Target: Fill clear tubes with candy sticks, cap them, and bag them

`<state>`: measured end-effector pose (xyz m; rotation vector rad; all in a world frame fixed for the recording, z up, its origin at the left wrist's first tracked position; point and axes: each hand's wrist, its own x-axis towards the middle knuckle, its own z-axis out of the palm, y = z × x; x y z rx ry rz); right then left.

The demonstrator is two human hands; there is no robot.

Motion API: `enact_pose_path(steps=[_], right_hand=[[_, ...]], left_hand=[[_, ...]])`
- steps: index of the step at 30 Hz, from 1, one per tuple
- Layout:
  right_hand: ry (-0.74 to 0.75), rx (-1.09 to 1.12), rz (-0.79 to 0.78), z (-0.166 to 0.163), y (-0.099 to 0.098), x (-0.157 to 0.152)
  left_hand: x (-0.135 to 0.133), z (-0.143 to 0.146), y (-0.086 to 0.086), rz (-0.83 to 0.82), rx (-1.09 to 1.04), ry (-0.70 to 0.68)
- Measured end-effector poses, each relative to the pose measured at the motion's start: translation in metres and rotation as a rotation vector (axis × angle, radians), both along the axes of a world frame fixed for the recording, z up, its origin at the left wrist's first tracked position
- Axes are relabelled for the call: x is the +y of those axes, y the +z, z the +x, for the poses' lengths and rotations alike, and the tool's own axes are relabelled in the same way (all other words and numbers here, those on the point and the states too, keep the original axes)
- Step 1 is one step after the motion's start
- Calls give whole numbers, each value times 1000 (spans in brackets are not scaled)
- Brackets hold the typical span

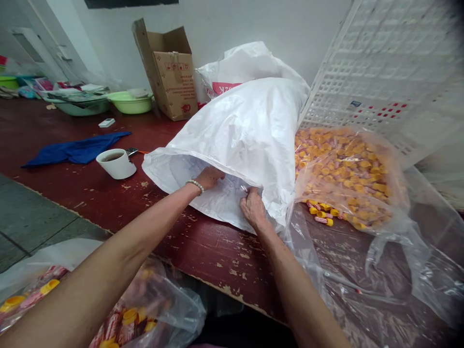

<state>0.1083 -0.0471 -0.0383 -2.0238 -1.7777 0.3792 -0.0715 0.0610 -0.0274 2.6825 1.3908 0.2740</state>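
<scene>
Big dark red table (203,251) with chipped paint takes up most of the view, and a white plastic crate (384,67) leans tilted at the back right. Lying across the middle of the table is a large white woven sack (246,130), mouth facing the person. Right beside it, touching its right side, is a clear plastic bag (348,174) stuffed with orange and pink wrapped candies, a few spilled at its front edge. An open cardboard box (170,72) stands behind the sack by the wall.

Both hands are at the sack's mouth. The left hand (210,178), pearl bracelet on the wrist, has its fingers tucked under the upper lip. The right hand (253,208) is pinching the edge of the lower layer.

Off to the left sit a blue cloth (76,151) and a white cup (116,163) with dark liquid.
</scene>
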Motion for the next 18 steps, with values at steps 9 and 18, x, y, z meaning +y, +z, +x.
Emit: enact_pose_path(steps=[9,18], right_hand=[[215,49,76,-40,-12,12],[195,394,104,-25,-24,2]], left_hand=[[-11,-14,-3,-43,-36,-44],[-33,-26,14,-137,-234,60]])
